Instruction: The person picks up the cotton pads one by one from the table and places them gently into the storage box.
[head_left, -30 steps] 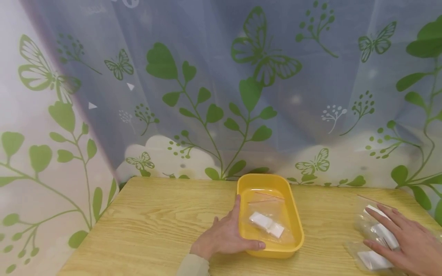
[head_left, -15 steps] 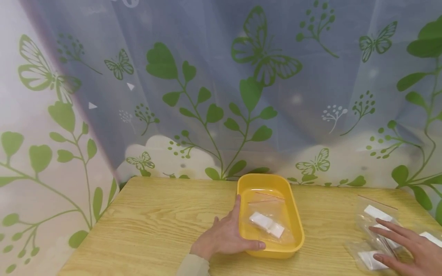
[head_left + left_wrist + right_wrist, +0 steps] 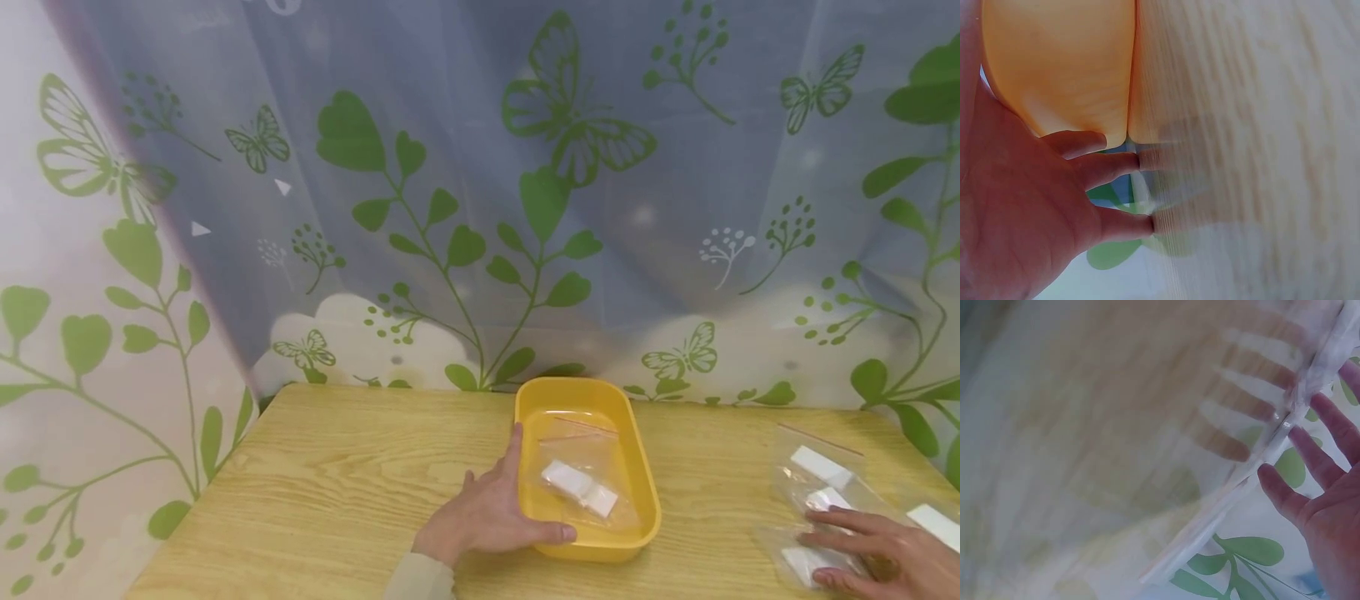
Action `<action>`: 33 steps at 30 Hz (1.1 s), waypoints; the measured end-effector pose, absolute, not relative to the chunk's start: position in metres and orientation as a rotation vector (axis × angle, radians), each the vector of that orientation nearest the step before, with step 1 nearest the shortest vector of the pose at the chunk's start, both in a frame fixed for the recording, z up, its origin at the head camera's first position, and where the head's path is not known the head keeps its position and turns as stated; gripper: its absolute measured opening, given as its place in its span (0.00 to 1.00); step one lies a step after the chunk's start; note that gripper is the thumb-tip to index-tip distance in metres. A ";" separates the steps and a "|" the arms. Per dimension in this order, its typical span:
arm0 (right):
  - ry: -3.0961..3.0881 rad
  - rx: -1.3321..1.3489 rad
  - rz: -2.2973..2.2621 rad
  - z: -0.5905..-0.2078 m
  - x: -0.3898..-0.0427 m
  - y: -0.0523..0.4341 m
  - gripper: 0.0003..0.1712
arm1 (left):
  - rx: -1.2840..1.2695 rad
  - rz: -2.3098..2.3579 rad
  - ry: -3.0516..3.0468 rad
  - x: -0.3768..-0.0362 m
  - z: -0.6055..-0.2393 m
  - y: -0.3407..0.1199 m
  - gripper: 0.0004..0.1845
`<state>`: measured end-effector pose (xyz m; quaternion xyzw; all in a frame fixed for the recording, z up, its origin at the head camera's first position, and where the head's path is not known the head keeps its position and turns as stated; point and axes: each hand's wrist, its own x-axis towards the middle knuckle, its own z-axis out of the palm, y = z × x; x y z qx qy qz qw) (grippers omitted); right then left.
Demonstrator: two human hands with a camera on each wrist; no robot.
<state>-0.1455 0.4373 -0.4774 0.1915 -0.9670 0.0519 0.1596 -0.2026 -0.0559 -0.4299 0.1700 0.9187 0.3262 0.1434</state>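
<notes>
My left hand (image 3: 483,512) spreads around the near left corner of a yellow plastic tray (image 3: 647,500), thumb on the near rim and index finger along the left side. In the left wrist view, its other fingers reach down beside the tray's wall (image 3: 1060,69) to the table. Inside the tray lie clear zip bags with white blocks (image 3: 577,487). At the right, my right hand (image 3: 892,554) rests its outstretched fingers on more such bags; one shows a white block (image 3: 821,467) above the fingers. The right wrist view has the fingertips at a bag's edge (image 3: 1272,444).
Another bagged white block (image 3: 932,527) lies at the far right, beyond the right hand. The wooden table (image 3: 337,467) ends at the back against a printed curtain (image 3: 480,208) with leaves and butterflies.
My right hand has drawn back and down over the bags, uncovering the upper white blocks and the one at the far right. The left hand and tray have stayed in place.
</notes>
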 end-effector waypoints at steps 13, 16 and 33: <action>-2.625 0.758 0.352 -0.480 -0.148 0.439 0.23 | 0.487 0.942 2.641 -0.202 -0.430 -0.056 0.75; -2.472 0.849 0.396 -0.480 -0.151 0.435 0.30 | 0.486 0.939 2.642 -0.202 -0.430 -0.056 0.75; -2.377 0.848 0.407 -0.473 -0.152 0.418 0.30 | 0.511 0.940 2.645 -0.202 -0.430 -0.057 0.75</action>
